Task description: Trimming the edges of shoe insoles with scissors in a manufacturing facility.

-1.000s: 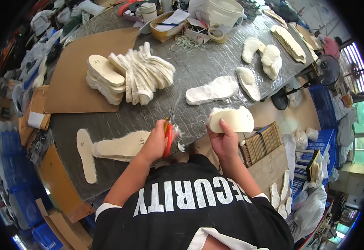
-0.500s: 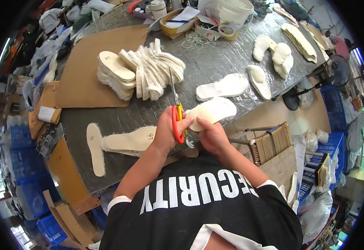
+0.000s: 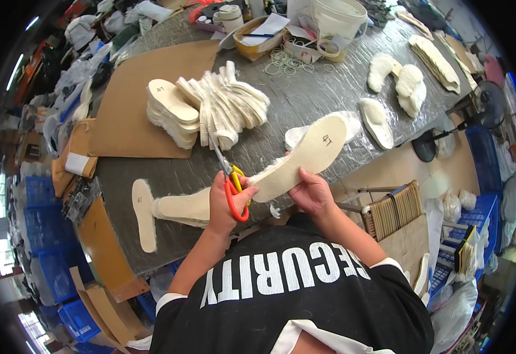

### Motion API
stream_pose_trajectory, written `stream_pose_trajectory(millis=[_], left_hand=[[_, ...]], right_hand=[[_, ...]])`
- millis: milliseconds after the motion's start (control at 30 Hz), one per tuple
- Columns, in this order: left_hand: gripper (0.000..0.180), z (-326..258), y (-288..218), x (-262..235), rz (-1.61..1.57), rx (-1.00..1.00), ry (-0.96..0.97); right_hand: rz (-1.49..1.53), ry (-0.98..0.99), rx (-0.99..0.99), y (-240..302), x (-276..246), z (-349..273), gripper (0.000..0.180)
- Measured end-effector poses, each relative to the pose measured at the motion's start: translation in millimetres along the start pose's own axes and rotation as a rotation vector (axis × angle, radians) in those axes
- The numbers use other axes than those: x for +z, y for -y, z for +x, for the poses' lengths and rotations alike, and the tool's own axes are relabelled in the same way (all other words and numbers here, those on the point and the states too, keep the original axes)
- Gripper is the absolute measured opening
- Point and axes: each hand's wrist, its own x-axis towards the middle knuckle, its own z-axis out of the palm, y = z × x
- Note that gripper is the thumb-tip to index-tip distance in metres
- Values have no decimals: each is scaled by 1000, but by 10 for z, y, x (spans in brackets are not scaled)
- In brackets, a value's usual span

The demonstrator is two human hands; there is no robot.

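Note:
My left hand (image 3: 219, 203) is closed around scissors (image 3: 229, 197) with red and yellow handles, blades pointing toward the far side. Its thumb and fingers also touch the near-left end of a cream insole (image 3: 308, 150). My right hand (image 3: 315, 193) grips that insole by its near edge, thumb on top. The smooth, marked side faces up, and fluffy pile shows along its edge. Under its far end lies another pale insole (image 3: 353, 123), partly hidden. To the left of my left hand, more insoles (image 3: 181, 206) rest on the table, including a narrow one (image 3: 144, 215).
A pile of fleecy insoles (image 3: 231, 103) sits on brown cardboard (image 3: 116, 130) at the far left. Fluffy pieces (image 3: 410, 88) and a stack of insoles (image 3: 435, 62) lie far right. Beyond stand a basket (image 3: 252, 47), rubber bands (image 3: 287, 62) and a white bucket (image 3: 340, 17).
The insole has been turned from its white fleecy side to its smooth marked side and now slants up to the right. The scissors have swung left in my left hand.

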Motion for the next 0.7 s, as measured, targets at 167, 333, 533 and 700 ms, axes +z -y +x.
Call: stream_pose_trajectory(millis=[167,333,533,700], left_hand=[[30,19,18,119,66,135,-52],[25,96,-64,353,137,202,-56],[32,34,-314,433,699,304,22],[48,-68,-496,516,1125,321,267]], right_hand=[[4,250,156,128,159,43,62],[-271,164,233,246,342,22,56],[-317,168,97,674,486,49,58],[-330,277,6,906,509,34,45]])
